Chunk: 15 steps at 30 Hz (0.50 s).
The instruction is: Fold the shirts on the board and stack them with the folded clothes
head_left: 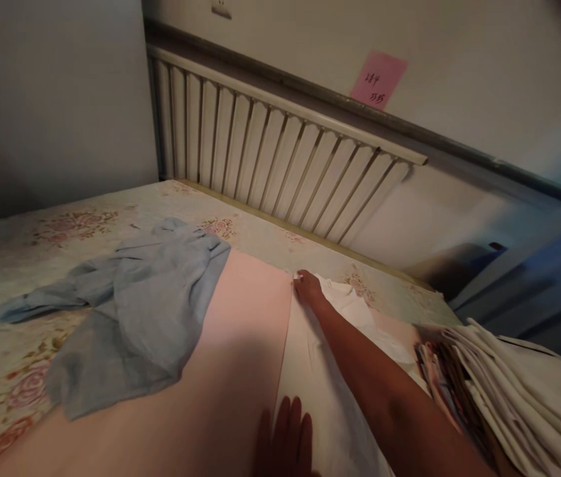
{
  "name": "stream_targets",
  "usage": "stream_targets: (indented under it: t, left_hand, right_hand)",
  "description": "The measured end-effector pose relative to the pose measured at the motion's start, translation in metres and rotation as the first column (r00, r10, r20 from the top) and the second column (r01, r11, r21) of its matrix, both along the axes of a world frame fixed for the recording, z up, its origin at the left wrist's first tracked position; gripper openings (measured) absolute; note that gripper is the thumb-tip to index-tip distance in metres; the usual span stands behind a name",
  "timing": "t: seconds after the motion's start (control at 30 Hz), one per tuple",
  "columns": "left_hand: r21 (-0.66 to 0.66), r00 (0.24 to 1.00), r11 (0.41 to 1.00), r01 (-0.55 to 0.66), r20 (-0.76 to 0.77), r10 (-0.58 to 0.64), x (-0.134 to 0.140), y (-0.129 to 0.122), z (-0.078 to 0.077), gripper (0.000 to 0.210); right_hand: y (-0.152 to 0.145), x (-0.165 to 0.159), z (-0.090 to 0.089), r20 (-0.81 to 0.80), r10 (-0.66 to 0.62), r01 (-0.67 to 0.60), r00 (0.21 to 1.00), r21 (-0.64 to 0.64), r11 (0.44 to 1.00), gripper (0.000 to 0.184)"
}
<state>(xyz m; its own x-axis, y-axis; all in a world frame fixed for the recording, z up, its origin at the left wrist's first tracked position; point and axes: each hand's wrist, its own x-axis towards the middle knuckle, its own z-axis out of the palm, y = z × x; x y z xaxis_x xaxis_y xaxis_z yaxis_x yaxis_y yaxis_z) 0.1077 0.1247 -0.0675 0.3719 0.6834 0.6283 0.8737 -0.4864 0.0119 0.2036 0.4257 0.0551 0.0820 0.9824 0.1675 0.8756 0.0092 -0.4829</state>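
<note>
My right hand (pixel 308 289) reaches forward, its fingers closed on the far edge of a white cloth (pixel 327 391). It looks like a garment, though its kind is unclear. Low in the view, my left hand (pixel 290 440) lies flat with fingers outstretched at the cloth's left edge. Under the cloth, and to its left, spreads a smooth pink sheet (pixel 240 318). A crumpled blue-grey garment (pixel 146 305) with one sleeve stretched leftward lies partly over the sheet.
A flower-patterned cover (pixel 81 228) spreads over the work surface. Folded clothes (pixel 518 391) are piled at the right. Behind the surface stand a white radiator (pixel 260 146) and a wall bearing a pink note (pixel 378 79). Blue fabric (pixel 538 265) hangs at the right edge.
</note>
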Motion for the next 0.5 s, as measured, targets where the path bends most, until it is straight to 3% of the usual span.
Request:
stream_targets:
  t: [0.07,0.17,0.27,0.37,0.5]
  left_hand:
    - [-0.019,0.998,0.999,0.049,-0.033,-0.049,-0.005,0.000,0.006,0.050]
    - [-0.142,1.000,0.990,0.011,0.002,-0.011,-0.004,-0.004,0.017,0.052]
    - [-0.276,1.000,0.961,0.004,0.026,0.003,0.000,-0.008,0.026,0.053]
    - [-0.319,0.999,0.948,0.018,0.033,-0.007,0.000,-0.010,0.035,0.052]
    - [-0.292,0.999,0.956,0.014,0.048,0.000,-0.003,-0.012,0.043,0.050]
  right_hand:
    - [-0.026,-0.003,0.009,-0.043,0.033,-0.032,0.999,0.033,0.999,0.031]
    - [-0.087,-0.003,0.014,-0.121,0.097,-0.085,0.988,0.099,0.992,0.031]
    - [-0.157,0.010,0.007,-0.407,0.193,-0.147,0.893,0.142,0.979,0.024]
    - [-0.218,0.044,-0.009,-0.645,0.036,0.000,0.763,0.055,0.998,0.022]
    - [-0.269,0.116,-0.030,-0.644,-0.228,0.301,0.731,0.005,0.954,0.021]
